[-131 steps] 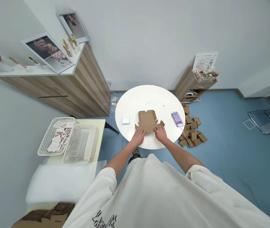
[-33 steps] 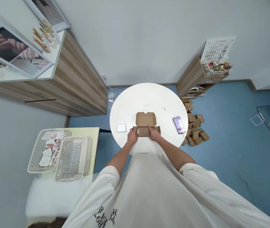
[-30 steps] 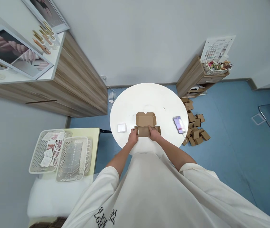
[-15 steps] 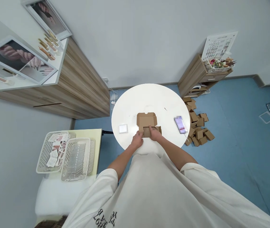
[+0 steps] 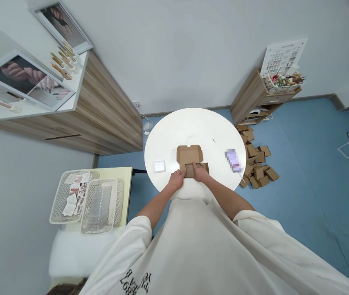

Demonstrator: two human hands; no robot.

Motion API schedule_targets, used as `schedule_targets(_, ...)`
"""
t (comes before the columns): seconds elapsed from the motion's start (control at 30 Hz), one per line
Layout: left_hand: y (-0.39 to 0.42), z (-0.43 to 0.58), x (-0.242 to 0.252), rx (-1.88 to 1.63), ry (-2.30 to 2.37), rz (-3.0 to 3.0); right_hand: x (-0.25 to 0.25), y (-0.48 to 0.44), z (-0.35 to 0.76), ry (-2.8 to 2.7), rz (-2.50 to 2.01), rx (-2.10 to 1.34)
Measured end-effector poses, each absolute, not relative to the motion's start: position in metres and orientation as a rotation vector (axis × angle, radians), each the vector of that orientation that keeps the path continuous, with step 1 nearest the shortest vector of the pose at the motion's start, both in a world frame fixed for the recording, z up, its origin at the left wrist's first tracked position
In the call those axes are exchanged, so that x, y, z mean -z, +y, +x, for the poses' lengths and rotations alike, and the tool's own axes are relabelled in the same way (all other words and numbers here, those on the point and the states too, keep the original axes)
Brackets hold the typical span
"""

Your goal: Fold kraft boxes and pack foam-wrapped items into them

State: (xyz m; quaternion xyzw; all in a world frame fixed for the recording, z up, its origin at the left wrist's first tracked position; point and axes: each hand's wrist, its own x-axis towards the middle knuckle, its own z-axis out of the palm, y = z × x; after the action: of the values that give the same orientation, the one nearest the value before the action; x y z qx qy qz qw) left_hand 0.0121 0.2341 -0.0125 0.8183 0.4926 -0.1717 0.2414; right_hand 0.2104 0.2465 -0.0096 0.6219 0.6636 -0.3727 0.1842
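Observation:
A brown cardboard box blank, partly folded, lies on the round white table near its front edge. My left hand grips the box's near left corner, with its fingers closed on a side flap. On the near wall of the box rests my right hand, fingers curled over the folded cardboard. The far lid panel lies open and flat.
A small white square pad lies left of the box, a purple phone to its right. Folded brown boxes are heaped on the blue floor. Two white baskets stand on a yellow side table at left. Wooden cabinets flank the table.
The flat blank has been folded up. In the last second my left hand moved inward and folded the left flap in. The right hand stayed on the near wall.

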Motion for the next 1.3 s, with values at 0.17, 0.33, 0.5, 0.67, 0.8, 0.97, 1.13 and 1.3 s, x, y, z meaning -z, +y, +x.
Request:
schedule_targets(0.17,0.235,0.009,0.019,0.477,1.312,2.283,0.007,0.247,0.209,1.869,1.744,1.03)
schedule_targets(0.33,0.236,0.009,0.022,0.526,1.301,2.31,0.005,0.248,0.209,1.858,1.741,1.043)
schedule_targets(0.5,0.24,0.004,0.027,0.616,1.236,2.362,0.003,0.251,0.209,1.819,1.743,1.047)
schedule_targets(0.67,0.237,0.005,0.031,0.521,1.305,2.411,0.003,0.249,0.209,1.83,1.762,1.049)
schedule_targets(0.8,0.238,0.012,0.035,0.48,1.327,2.394,0.003,0.247,0.209,1.825,1.773,1.052)
schedule_targets(0.97,0.243,0.018,0.034,0.473,1.339,2.344,0.002,0.245,0.21,1.833,1.778,1.067)
schedule_targets(1.13,0.243,0.023,0.026,0.386,1.4,2.395,0.003,0.243,0.21,1.842,1.787,1.06)
schedule_targets(1.3,0.249,0.028,0.024,0.343,1.371,2.363,0.006,0.239,0.212,1.88,1.792,1.076)
